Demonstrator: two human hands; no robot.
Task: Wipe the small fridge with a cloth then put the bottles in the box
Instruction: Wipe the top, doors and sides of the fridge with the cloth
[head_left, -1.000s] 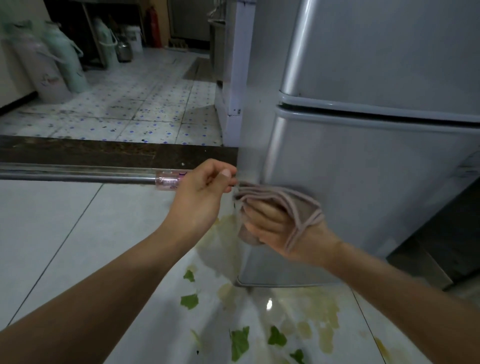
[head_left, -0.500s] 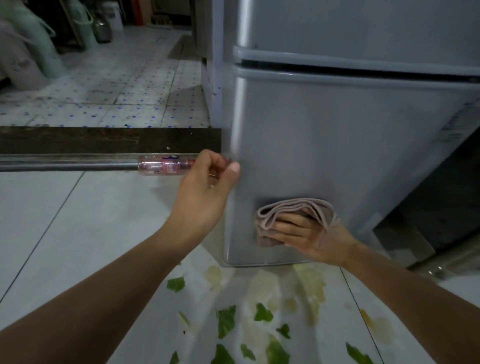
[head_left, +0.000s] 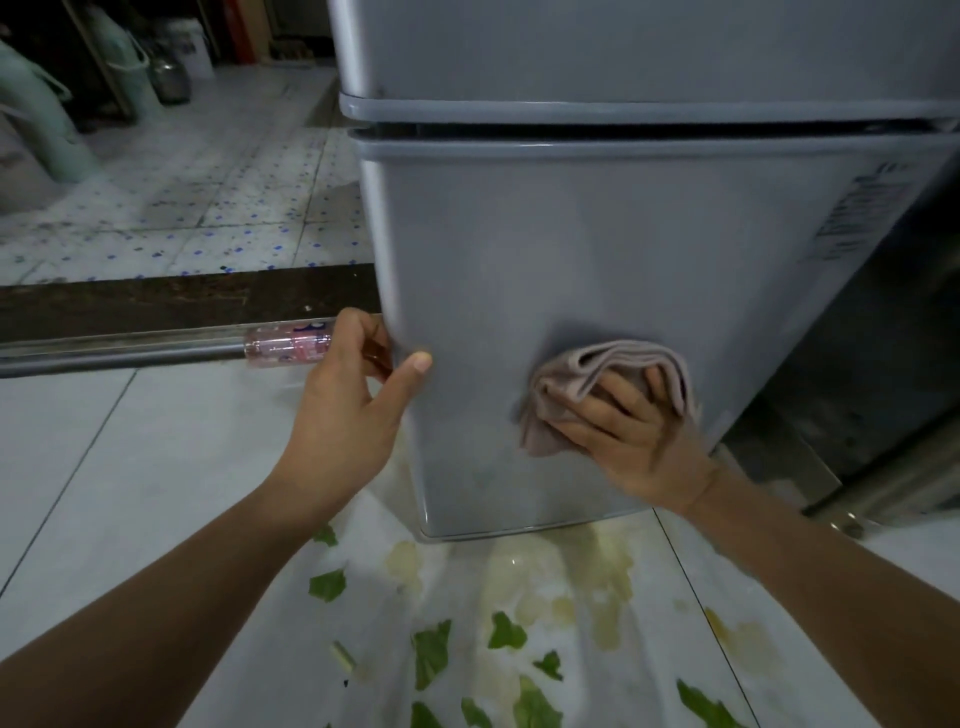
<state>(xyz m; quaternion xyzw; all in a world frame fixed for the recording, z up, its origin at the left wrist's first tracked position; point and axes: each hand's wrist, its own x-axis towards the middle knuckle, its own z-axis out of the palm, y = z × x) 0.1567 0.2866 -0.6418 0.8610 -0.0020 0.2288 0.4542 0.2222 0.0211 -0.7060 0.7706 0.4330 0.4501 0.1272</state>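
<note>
A small grey fridge (head_left: 597, 249) with two doors fills the upper right. My right hand (head_left: 628, 431) presses a folded pinkish cloth (head_left: 597, 374) flat against the lower door, low down near its middle. My left hand (head_left: 353, 405) grips the lower door's left edge, thumb on the front and fingers curled behind. A clear bottle with a pink label (head_left: 288, 343) lies on the floor just left of my left hand, against the metal floor rail. No box is in view.
Green leaf scraps (head_left: 431, 654) and yellowish stains (head_left: 597, 577) lie on the glossy white floor below the fridge. A metal door rail (head_left: 119, 348) and dark threshold cross the left. Pale green jugs (head_left: 47, 124) and containers stand at the back left. A dark gap lies right of the fridge.
My right hand slid the cloth from the fridge's left corner rightward across the lower door. My left hand closed onto the door's left edge. The view moved in closer to the fridge front.
</note>
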